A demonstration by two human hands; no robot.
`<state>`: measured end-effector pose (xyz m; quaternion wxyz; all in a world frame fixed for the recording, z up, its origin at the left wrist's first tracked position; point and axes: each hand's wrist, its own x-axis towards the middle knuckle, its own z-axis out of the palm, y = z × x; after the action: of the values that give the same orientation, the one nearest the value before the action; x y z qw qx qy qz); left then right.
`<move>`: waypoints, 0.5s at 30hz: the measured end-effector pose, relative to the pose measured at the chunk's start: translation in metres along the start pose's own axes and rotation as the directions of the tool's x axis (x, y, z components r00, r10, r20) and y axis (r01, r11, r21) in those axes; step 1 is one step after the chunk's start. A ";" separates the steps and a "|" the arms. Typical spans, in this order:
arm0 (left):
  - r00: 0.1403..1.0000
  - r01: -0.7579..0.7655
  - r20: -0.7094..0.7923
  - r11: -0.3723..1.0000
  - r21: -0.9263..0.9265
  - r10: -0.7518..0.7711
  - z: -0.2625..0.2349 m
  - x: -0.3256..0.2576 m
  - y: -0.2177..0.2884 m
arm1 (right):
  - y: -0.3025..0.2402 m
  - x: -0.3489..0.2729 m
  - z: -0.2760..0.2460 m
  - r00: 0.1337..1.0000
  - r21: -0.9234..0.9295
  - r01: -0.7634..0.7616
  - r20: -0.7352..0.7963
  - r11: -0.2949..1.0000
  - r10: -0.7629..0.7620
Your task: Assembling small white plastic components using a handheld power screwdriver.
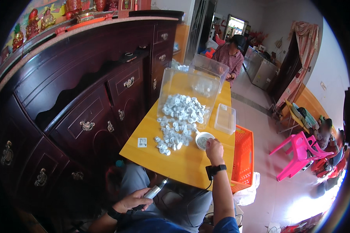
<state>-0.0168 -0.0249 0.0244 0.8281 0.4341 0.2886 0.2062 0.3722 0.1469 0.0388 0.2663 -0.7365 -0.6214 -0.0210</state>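
My left hand (133,201) is wrapped round a silver electric screwdriver (156,190), held over my lap with its thin tip pointing up toward the table's near edge. Fingers of my right hand (214,150) are pinched together at the right side of a small white bowl (198,136). Tiny greyish metal pieces (202,143) lie in the bowl; whatever the pinch holds is hidden. Left of the bowl, many small whitish plastic parts (174,134) are spread on the yellow table (182,167). Their heap runs back into a clear plastic bin (165,83) tipped toward me.
Behind stands another clear bin (214,66), and a person (231,58) is at the far end. A shallow clear box (225,118) lies at right, above an orange crate (243,155). A dark cabinet (93,112) borders the left; a pink stool (297,153) stands right.
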 end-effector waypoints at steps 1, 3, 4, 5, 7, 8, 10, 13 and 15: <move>1.000 -0.005 -0.012 1.000 -0.006 0.005 0.001 -0.001 0.000 | 0.001 0.010 0.009 0.996 -0.102 0.005 0.092 0.995 0.004; 0.999 -0.017 -0.032 1.000 0.000 0.017 0.002 -0.005 0.000 | -0.002 0.025 0.025 0.980 -0.177 -0.011 0.192 0.984 0.045; 0.998 -0.026 -0.053 1.000 0.016 0.027 0.000 -0.006 -0.005 | -0.006 0.032 0.031 0.950 -0.260 -0.017 0.297 0.966 0.097; 0.998 -0.023 -0.050 1.000 0.021 0.024 -0.002 -0.007 -0.007 | -0.006 0.037 0.035 0.934 -0.282 -0.052 0.325 0.958 0.147; 0.999 -0.008 -0.041 0.999 0.036 0.009 -0.007 -0.010 -0.012 | -0.004 0.041 0.039 0.938 -0.249 -0.039 0.324 0.968 0.121; 0.999 -0.016 -0.050 0.999 0.041 0.018 -0.007 -0.011 -0.012 | -0.002 0.044 0.040 0.939 -0.229 -0.037 0.324 0.973 0.112; 0.998 0.003 -0.063 0.999 0.032 -0.001 -0.005 -0.011 -0.013 | -0.006 0.045 0.039 0.933 -0.244 -0.013 0.347 0.970 0.100; 0.997 0.002 -0.079 1.000 0.019 -0.001 -0.006 -0.011 -0.018 | -0.007 0.037 0.042 0.955 -0.237 0.032 0.293 0.971 0.040; 0.997 -0.004 -0.072 1.000 0.012 0.005 -0.007 -0.010 -0.020 | -0.015 0.035 0.039 0.951 -0.237 0.030 0.306 0.971 0.045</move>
<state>-0.0275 -0.0372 0.0072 0.8140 0.4321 0.3186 0.2219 0.3545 0.1965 0.0240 0.0754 -0.7597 -0.6456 0.0211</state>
